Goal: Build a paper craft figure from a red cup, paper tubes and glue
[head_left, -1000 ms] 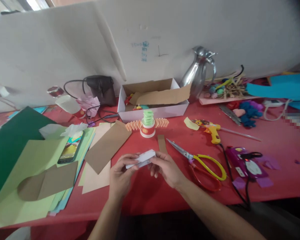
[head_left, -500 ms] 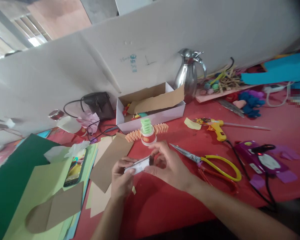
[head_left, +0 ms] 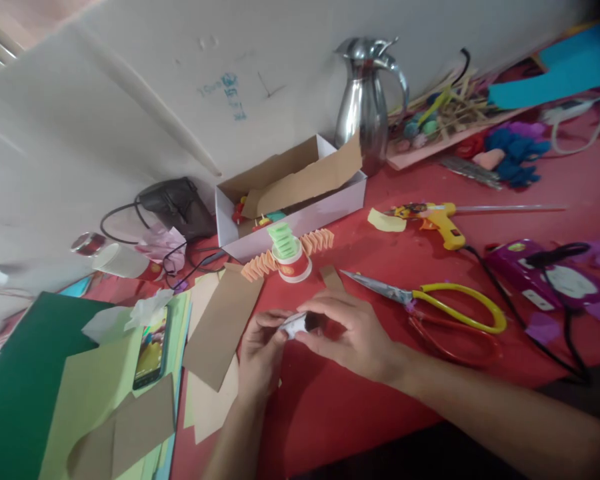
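My left hand (head_left: 261, 348) is closed on the left end of a small white folded piece (head_left: 295, 325), with a dark patch at its right. The fingers and thumb of my right hand (head_left: 357, 333) pinch its other end, so much of it is hidden. Just beyond my hands stands a red-and-white paper cup (head_left: 295, 268) with a green pleated paper strip (head_left: 283, 241) on top and orange pleated strips (head_left: 317, 241) out to both sides. Scissors (head_left: 390, 292) with yellow and red handles lie right of my right hand, near a brown cardboard strip (head_left: 332, 277).
A white box (head_left: 293, 230) with cardboard in it stands at the wall beside a steel jug (head_left: 363, 110). On the right are a yellow glue gun (head_left: 443, 223) and a purple power strip (head_left: 545, 277) with a cable. Paper sheets, brown card (head_left: 225, 333) and a phone (head_left: 151, 353) lie left.
The view has shifted and tilted slightly. Both hands still grip the white piece, which now shows less between them. A brown cardboard strip is now visible beyond my right hand.
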`<state>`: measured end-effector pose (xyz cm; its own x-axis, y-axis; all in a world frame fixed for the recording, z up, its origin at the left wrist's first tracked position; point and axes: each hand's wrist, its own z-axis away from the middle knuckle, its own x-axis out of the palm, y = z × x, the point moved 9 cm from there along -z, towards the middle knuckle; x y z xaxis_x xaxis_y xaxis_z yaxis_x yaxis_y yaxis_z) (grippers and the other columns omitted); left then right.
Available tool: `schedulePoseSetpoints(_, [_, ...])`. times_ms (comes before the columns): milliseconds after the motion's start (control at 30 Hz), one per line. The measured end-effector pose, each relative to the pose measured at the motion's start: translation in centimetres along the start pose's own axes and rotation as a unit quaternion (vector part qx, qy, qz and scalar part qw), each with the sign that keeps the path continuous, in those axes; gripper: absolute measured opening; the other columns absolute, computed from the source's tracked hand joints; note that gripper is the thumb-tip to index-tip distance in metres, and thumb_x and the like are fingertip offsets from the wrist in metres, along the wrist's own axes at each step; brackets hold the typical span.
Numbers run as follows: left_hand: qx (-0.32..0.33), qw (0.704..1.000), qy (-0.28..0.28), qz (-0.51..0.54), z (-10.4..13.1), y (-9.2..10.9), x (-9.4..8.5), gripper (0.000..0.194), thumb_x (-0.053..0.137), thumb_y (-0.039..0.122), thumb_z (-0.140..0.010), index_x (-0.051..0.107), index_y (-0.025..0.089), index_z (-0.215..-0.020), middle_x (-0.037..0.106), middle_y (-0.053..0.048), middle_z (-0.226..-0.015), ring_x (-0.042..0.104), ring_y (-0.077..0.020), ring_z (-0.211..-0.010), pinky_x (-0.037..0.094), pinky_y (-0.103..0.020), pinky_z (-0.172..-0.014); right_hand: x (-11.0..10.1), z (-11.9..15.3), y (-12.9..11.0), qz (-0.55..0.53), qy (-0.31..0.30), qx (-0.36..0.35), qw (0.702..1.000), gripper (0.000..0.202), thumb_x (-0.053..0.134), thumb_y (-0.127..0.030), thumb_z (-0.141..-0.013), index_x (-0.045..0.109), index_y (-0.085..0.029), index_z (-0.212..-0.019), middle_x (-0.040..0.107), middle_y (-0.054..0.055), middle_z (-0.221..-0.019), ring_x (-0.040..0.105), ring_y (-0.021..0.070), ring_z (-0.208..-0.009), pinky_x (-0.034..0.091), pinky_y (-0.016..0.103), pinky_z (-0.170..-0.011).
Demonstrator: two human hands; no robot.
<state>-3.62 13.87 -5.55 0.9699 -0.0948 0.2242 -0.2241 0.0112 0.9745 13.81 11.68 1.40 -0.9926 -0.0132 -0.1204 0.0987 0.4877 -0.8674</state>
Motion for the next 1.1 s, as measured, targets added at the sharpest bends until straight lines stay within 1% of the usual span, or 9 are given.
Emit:
schedulePoseSetpoints(167, [0.065, 0.971, -0.011, -0.231, 0.9, 1.4, 0.6, 0.027, 0.081, 0.029, -0.072, 0.07, 0.023, -0.096, 0.073, -0.007, -0.099, 0.069, -0.0233, -0.096, 0.053, -0.036, -0.088, -0.3, 0.0, -0.2, 0.02, 0.004, 0.001, 1.0, 0.016, 0.071, -0.024, -0.084, 0.068, -0.024, -0.1, 0.066, 0.004, -0.087, 0.062, 0.0171, -0.078, 0.054, 0.03, -0.074])
schedulePoseSetpoints(300, [0.088, 0.953, 0.003, -0.289, 1.7, 1.3, 0.7, 0.016, 0.072, 0.028, -0.082, 0.069, 0.025, -0.098, 0.073, -0.005, -0.094, 0.069, -0.0205, -0.089, 0.052, -0.032, -0.082, -0.1, 0.4, 0.6, 0.0, 0.012, 0.03, 0.999, 0.018, 0.074, -0.028, -0.082, 0.067, -0.024, -0.098, 0.063, 0.004, -0.087, 0.061, 0.0172, -0.078, 0.054, 0.03, -0.071])
schedulePoseSetpoints(467, [0.051, 0.98, -0.038, -0.191, 2.1, -0.3, 0.4, 0.012, 0.07, 0.032, -0.084, 0.067, 0.022, -0.09, 0.071, -0.003, -0.083, 0.066, -0.018, -0.074, 0.051, -0.028, -0.069, 0.7, 0.5, 1.0, -0.064, -0.029, 0.055, 0.996, 0.027, 0.078, -0.033, -0.079, 0.07, -0.024, -0.103, 0.061, 0.003, -0.091, 0.058, 0.0132, -0.071, 0.05, 0.025, -0.06])
schedulePoseSetpoints(567, [0.035, 0.983, -0.059, -0.172, 2.2, -0.6, 0.4, 0.011, 0.071, 0.031, -0.083, 0.068, 0.021, -0.088, 0.069, -0.003, -0.078, 0.063, -0.0167, -0.068, 0.049, -0.026, -0.064, 1.3, 0.4, 1.1, -0.086, -0.067, 0.083, 0.991, 0.026, 0.081, -0.031, -0.076, 0.073, -0.024, -0.099, 0.06, 0.002, -0.088, 0.056, 0.0118, -0.068, 0.047, 0.024, -0.056])
schedulePoseSetpoints(767, [0.073, 0.977, -0.063, -0.191, 1.9, 1.0, 1.0, 0.01, 0.07, 0.026, -0.083, 0.07, 0.022, -0.093, 0.073, -0.007, -0.09, 0.067, -0.0201, -0.082, 0.052, -0.032, -0.079, 1.3, 0.2, 0.9, -0.087, -0.067, 0.093, 0.99, 0.017, 0.076, -0.028, -0.082, 0.072, -0.024, -0.098, 0.064, 0.003, -0.091, 0.062, 0.0151, -0.08, 0.052, 0.028, -0.072])
schedulePoseSetpoints(867, [0.048, 0.985, -0.073, -0.149, 1.4, 0.9, 0.9, 0.016, 0.074, 0.029, -0.079, 0.071, 0.022, -0.094, 0.073, -0.008, -0.094, 0.068, -0.022, -0.086, 0.053, -0.031, -0.078, 1.1, 0.0, 1.0, -0.087, -0.062, 0.093, 0.99, 0.014, 0.074, -0.026, -0.083, 0.071, -0.023, -0.096, 0.064, 0.003, -0.091, 0.062, 0.0161, -0.084, 0.051, 0.029, -0.076])
schedulePoseSetpoints(933, [0.011, 0.992, -0.062, -0.107, 1.0, 0.4, 0.3, 0.026, 0.078, 0.034, -0.073, 0.073, 0.022, -0.095, 0.073, -0.008, -0.093, 0.068, -0.0217, -0.084, 0.054, -0.028, -0.073, 1.4, -0.2, 1.0, -0.104, -0.075, 0.083, 0.988, 0.015, 0.074, -0.027, -0.083, 0.07, -0.023, -0.097, 0.065, 0.003, -0.094, 0.063, 0.0167, -0.089, 0.051, 0.03, -0.083])
schedulePoseSetpoints(1000, [-0.034, 0.996, -0.023, -0.083, 0.4, -0.5, -0.8, 0.031, 0.084, 0.033, -0.066, 0.074, 0.021, -0.094, 0.073, -0.007, -0.089, 0.067, -0.0202, -0.08, 0.053, -0.025, -0.07, 1.8, -0.3, 1.2, -0.118, -0.094, 0.08, 0.985, 0.02, 0.075, -0.032, -0.082, 0.069, -0.023, -0.099, 0.065, 0.003, -0.099, 0.063, 0.0172, -0.093, 0.051, 0.031, -0.087])
schedulePoseSetpoints(1100, [-0.086, 0.995, 0.031, -0.037, -0.2, -1.8, -1.8, 0.033, 0.087, 0.028, -0.06, 0.075, 0.021, -0.09, 0.072, -0.005, -0.09, 0.067, -0.0198, -0.083, 0.054, -0.026, -0.074, 1.4, -0.1, 2.6, -0.107, -0.057, 0.13, 0.984, 0.048, 0.083, -0.039, -0.071, 0.062, -0.023, -0.11, 0.064, 0.004, -0.104, 0.064, 0.0177, -0.091, 0.054, 0.03, -0.08])
